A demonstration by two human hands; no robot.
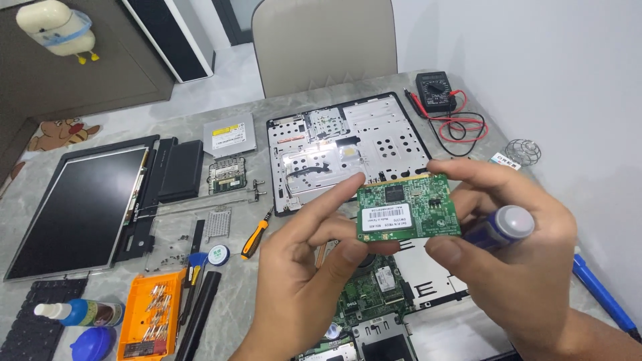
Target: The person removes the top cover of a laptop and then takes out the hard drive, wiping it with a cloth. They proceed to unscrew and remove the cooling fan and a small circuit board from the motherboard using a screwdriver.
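A small green circuit card (409,207) with a white label is held up between both hands over the table. My left hand (311,267) pinches its left edge with thumb and forefinger. My right hand (518,251) grips its right edge and also holds a blue-handled screwdriver (500,227) in the palm. Below the hands lies a green laptop motherboard (371,294). Behind the card sits an opened silver laptop chassis (348,150).
A laptop screen panel (73,210) and black battery (180,170) lie at left, beside an optical drive (229,136). An orange bit case (152,314), an orange screwdriver (255,237), a bottle (80,312) and a multimeter (436,90) with red leads stand around. A chair (326,43) is behind.
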